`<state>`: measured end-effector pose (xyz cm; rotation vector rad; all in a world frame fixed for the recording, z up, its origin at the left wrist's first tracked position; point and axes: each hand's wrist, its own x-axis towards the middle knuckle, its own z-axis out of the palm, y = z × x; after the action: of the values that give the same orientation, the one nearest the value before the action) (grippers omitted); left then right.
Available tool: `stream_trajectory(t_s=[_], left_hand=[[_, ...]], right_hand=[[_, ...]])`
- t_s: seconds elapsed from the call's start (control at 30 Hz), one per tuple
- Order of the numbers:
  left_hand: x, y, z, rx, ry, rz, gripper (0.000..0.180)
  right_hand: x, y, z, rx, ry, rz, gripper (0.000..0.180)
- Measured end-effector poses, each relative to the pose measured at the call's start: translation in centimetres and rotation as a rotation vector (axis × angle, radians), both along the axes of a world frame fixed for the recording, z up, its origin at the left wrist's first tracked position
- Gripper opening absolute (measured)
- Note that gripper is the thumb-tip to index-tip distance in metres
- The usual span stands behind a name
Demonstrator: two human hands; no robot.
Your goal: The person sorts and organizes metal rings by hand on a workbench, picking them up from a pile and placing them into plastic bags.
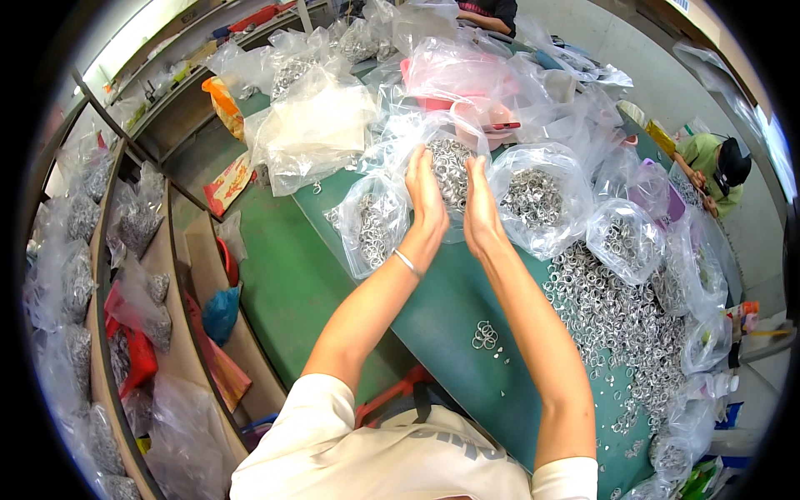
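Observation:
Both my hands are raised over the green table with palms facing each other and fingers stretched out. Between them lies a clear plastic bag with silvery metal rings (451, 167). My left hand (427, 198) is at the left side of these rings, and my right hand (482, 208) is at their right side. Neither hand visibly holds anything; whether they touch the bag I cannot tell. Left of my left hand sits another open bag of rings (372, 229). A wider open bag of rings (534, 198) stands right of my right hand.
Loose metal rings (621, 325) spread over the table's right side, beside a smaller bag (625, 240). Several rings (484, 335) lie near my right forearm. Pink tubs (479, 121) and plastic bags fill the far end. Shelves with bags (137, 221) stand left; a person (712, 171) sits right.

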<state>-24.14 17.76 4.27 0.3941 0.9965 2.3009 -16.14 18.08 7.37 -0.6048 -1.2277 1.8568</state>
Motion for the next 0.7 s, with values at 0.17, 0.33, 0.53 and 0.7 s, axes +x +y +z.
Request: stream_trajectory(t_s=[0.17, 0.33, 0.53, 0.7], left_hand=[[1.2, -5.4, -0.1, -0.035, 0.149, -0.065, 0.044], [3.3, -20.2, -4.1, 0.05, 0.031, -0.708, 0.037], [5.0, -27.5, -11.9, -0.599, -0.431, -1.671, 0.056], [6.7, -26.3, -13.9, -0.429, -0.908, -1.704, 0.059]], right_hand=[[8.0, -2.4, -3.4, 0.057, -0.262, 0.217, 0.056], [16.6, -9.2, -5.2, 0.366, -0.706, 0.139, 0.033], [16.3, -14.3, -8.2, 0.904, -1.087, 0.132, 0.044], [15.7, -18.4, -8.2, 0.931, -0.985, 0.315, 0.051]])
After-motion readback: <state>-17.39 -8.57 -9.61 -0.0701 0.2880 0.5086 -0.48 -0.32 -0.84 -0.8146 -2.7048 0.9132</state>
